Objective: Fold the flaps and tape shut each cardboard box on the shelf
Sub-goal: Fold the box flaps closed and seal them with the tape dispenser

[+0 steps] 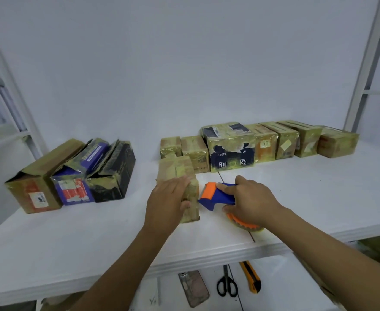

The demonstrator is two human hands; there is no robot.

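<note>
While the left hand (169, 196) steadies a small box (177, 173) standing near the middle of the white shelf (308, 194), the right hand (254, 203) holds a blue and orange tape dispenser (216, 195) against the box's right side. The left hand's fingers lie close together and fairly straight across the top of the box, and the thumb bends down over the near face, so the hand clasps the box's upper near edge. The right hand's fingers are curled round the dispenser's blue handle with the thumb tucked beneath, and the orange front of the dispenser touches the box just below its top right edge. Part of the tape roll (244, 223), with its orange toothed hub, shows under the right palm. The small box is wrapped in yellowish tape and its top flaps lie flat. Behind it and to the right, a row of taped boxes (231, 149) stands along the back of the shelf, touching one another, the largest printed dark blue. Well apart at the left end, three open boxes (72, 176) lean against each other with their flaps up. Below the shelf's front edge lie a phone (193, 288), black scissors (226, 286) and a yellow utility knife (250, 277), side by side on a lower surface.
</note>
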